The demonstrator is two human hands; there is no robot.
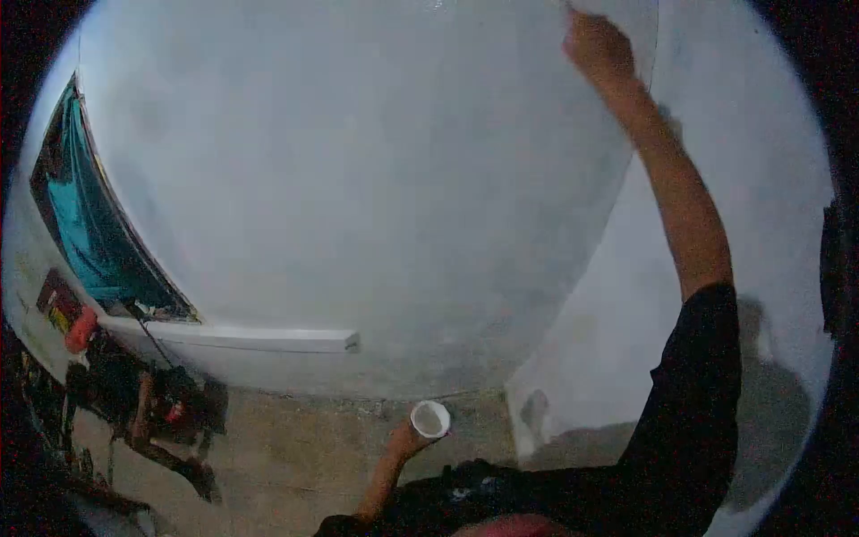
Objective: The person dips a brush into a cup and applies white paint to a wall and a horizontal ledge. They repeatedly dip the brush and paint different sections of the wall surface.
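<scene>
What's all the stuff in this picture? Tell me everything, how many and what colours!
cup: one, white, bottom middle
back wall: one, pale grey, middle
side wall: one, whitish, right
curtain: one, teal, left
ledge: one, white, below and right of the curtain
red thing: one, red, far left
clutter: too dark to count, mostly black, lower left
floor: one, tan, bottom
dark thing: one, black, right edge
shirt: one, black, lower right
left hand: one, bare, holding the cup
right hand: one, bare, raised, top right
</scene>
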